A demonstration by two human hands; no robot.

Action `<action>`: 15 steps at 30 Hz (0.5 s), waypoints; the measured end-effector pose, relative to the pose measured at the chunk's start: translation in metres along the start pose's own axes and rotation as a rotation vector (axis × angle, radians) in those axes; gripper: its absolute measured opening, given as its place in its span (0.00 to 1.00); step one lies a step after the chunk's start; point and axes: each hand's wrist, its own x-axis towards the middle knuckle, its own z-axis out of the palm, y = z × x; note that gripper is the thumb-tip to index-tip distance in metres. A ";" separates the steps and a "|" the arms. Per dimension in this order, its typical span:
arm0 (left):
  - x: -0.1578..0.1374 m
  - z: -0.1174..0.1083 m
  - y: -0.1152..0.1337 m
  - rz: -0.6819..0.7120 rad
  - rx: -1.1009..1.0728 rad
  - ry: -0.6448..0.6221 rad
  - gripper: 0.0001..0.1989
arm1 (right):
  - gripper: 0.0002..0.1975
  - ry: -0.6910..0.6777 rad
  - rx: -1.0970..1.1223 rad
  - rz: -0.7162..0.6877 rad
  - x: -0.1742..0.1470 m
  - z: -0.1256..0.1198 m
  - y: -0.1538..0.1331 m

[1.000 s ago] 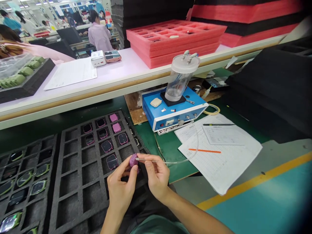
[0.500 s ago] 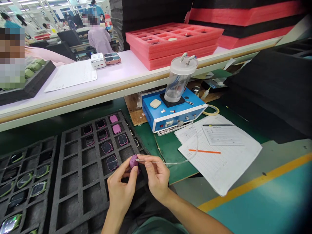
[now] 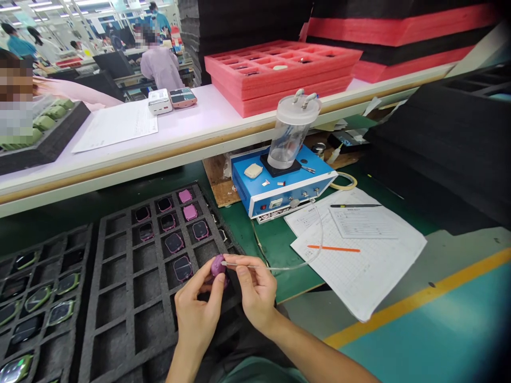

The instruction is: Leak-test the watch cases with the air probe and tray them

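Between the thumb and fingers of my left hand (image 3: 198,303) is a small purple watch case (image 3: 217,266), held up over the dark foam tray (image 3: 114,314). My right hand (image 3: 257,295) pinches the end of a thin clear tube (image 3: 293,267). The tube's tip meets the side of the watch case. From there the tube curves up to the front of a blue box-shaped device (image 3: 261,183), on which a clear cylinder (image 3: 290,133) stands. Several purple watch cases (image 3: 182,268) lie in the tray's compartments. My fingers hide part of the held case.
A second foam tray (image 3: 85,282) with green-rimmed watches stands at the left. Papers (image 3: 367,271) with an orange stick (image 3: 334,248) and a black pen (image 3: 355,206) lie at right. Red foam trays (image 3: 263,82) sit on the shelf above. A co-worker (image 3: 75,90) is at far left.
Both hands keep the same hold on the watch case and the tube. The view has shifted very slightly. At far left, the co-worker's head has moved a little.
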 end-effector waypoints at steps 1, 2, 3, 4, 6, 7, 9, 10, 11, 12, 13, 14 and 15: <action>0.000 0.000 0.000 0.003 0.002 0.002 0.16 | 0.09 0.001 0.002 0.002 0.000 0.000 0.000; 0.000 0.000 0.001 0.004 0.003 0.002 0.16 | 0.09 0.001 0.003 0.004 0.000 0.000 0.000; 0.000 0.001 0.001 0.005 0.004 0.003 0.16 | 0.09 0.002 0.005 0.005 0.000 0.000 0.000; 0.000 0.001 0.002 0.005 0.004 0.002 0.16 | 0.09 0.004 0.006 0.006 0.000 0.000 0.000; 0.000 0.000 0.002 0.003 0.004 0.002 0.16 | 0.09 0.005 0.006 0.006 0.000 0.000 -0.001; 0.000 0.000 0.003 0.001 0.002 0.002 0.16 | 0.09 0.005 0.005 0.006 0.000 0.000 -0.001; 0.000 0.000 0.002 -0.002 0.003 0.002 0.15 | 0.09 0.006 0.003 0.001 0.001 0.000 -0.001; 0.000 0.000 0.001 -0.003 0.005 0.001 0.16 | 0.09 0.006 0.001 -0.002 0.001 0.000 -0.001; 0.000 0.000 0.000 -0.004 0.008 0.001 0.16 | 0.09 0.004 -0.002 -0.004 0.001 0.000 -0.001; -0.001 0.001 -0.001 -0.004 0.013 -0.001 0.16 | 0.09 0.003 -0.007 -0.005 0.001 0.000 -0.001; -0.002 0.002 -0.002 -0.004 0.020 -0.003 0.16 | 0.09 0.001 -0.011 -0.004 0.001 0.000 -0.001; -0.003 0.002 -0.003 -0.002 0.030 -0.007 0.16 | 0.09 0.000 -0.013 -0.002 0.001 0.000 -0.001; -0.004 0.002 -0.004 -0.001 0.041 -0.014 0.16 | 0.09 0.000 -0.011 -0.001 0.000 0.000 -0.001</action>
